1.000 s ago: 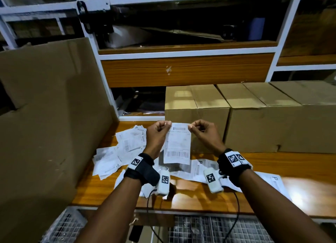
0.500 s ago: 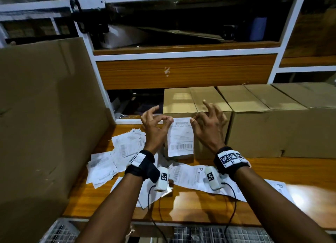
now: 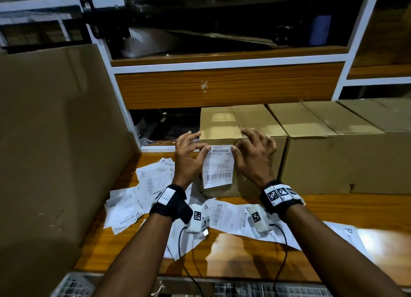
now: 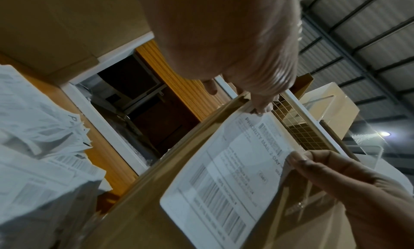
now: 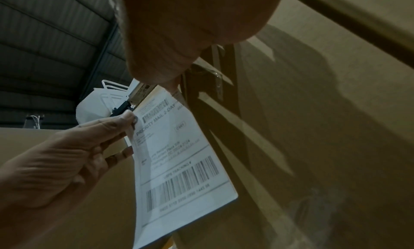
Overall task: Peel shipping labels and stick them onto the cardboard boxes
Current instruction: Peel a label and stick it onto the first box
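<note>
A white shipping label (image 3: pixel 218 166) with a barcode hangs against the front face of the leftmost cardboard box (image 3: pixel 222 124). My left hand (image 3: pixel 201 147) pinches its top left corner, the other fingers spread. At the top right corner, my right hand (image 3: pixel 239 144) pinches the label's edge while its fingers reach the box's top edge. The left wrist view shows the label (image 4: pixel 235 173) lying along the box with the right hand (image 4: pixel 325 169) pinching its edge. In the right wrist view the label (image 5: pixel 179 155) has its lower end standing off the box, and the left hand (image 5: pixel 78 152) holds its side.
More cardboard boxes (image 3: pixel 333 145) stand in a row to the right. A large cardboard sheet (image 3: pixel 55 141) leans at the left. Loose labels and backing sheets (image 3: pixel 151 185) litter the wooden table (image 3: pixel 333 212). A wooden shelf front (image 3: pixel 222 87) hangs above the boxes.
Both hands carried the label forward from mid-air to the box's front face. Their fingers went from curled fists to spread, still pinching the top corners.
</note>
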A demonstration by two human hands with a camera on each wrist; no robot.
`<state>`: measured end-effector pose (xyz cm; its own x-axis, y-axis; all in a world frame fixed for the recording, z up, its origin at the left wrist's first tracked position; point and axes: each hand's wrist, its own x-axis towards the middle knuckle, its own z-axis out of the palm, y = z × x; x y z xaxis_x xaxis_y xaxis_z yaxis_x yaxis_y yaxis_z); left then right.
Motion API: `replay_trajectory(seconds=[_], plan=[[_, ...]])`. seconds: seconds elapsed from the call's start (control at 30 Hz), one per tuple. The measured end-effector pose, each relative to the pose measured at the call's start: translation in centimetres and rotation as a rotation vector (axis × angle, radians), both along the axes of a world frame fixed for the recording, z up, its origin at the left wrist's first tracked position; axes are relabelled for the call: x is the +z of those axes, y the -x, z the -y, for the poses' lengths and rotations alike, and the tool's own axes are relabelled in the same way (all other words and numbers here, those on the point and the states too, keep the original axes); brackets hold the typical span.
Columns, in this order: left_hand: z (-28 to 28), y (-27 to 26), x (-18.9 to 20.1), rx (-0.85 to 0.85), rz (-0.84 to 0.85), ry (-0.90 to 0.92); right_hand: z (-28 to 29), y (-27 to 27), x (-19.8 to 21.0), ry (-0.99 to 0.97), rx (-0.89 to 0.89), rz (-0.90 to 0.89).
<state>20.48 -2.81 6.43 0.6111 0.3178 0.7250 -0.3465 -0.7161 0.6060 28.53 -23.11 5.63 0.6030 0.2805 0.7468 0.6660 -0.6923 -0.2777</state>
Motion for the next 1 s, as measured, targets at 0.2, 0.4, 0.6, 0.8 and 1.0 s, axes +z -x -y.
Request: replay_trajectory(seconds=[0.2,0.4,0.6,0.8,1.0], plan=[[0.2,-0.1,-0.2,0.004,0.02,-0.011,-0.1,0.1,0.0,-0.021,-0.005,0.006],[0.5,-0.1,-0.4,0.011,0.025,0.013,-0.3,0.3,0.0,-0.024,-0.009,-0.002],[0.7,-0.1,-0.4,0.019,0.03,0.041,-0.4,0.3,0.0,-0.027,-0.018,0.0],[0.3,-0.1,-0.3,0.04,0.011,0.094,-0.6,0.3,0.0,-0.035,-0.032,0.023],[-0.5,-0.1,-0.1,-0.008,0.04,0.159,-0.7,0.5,0.1,-0.081,-0.034,0.0]])
